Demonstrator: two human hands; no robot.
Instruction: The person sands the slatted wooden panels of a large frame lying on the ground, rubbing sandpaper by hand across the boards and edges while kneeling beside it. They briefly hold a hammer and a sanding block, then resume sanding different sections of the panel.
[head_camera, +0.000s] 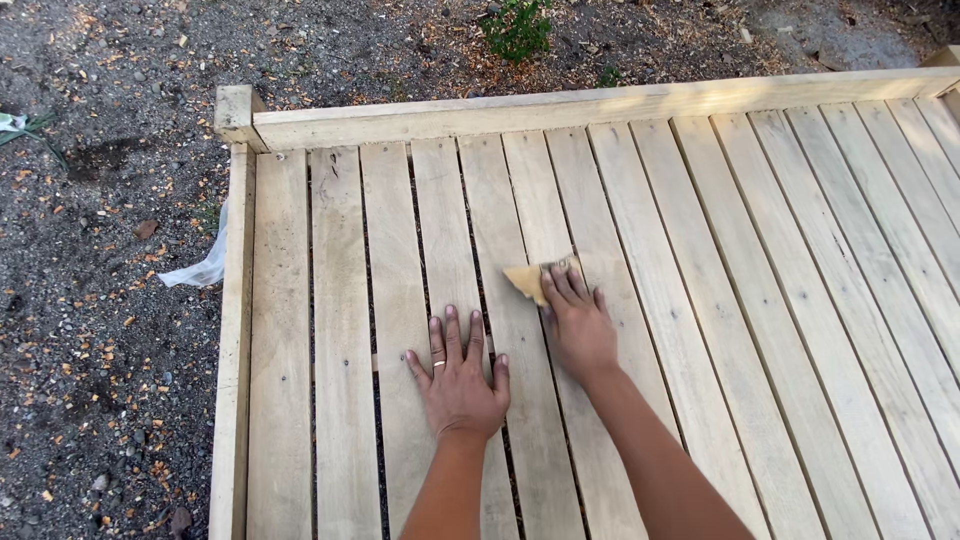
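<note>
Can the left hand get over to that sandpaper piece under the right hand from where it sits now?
Probably yes. The left hand lies flat on the slats beside the right hand, whose fingers cover part of the sandpaper; nothing lies between.

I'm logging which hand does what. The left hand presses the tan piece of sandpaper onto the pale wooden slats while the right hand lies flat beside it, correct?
Not quite: the hands are swapped. In the head view the right hand presses the tan piece of sandpaper onto the pale wooden slats, while the left hand, wearing a ring, lies flat beside it.
</note>
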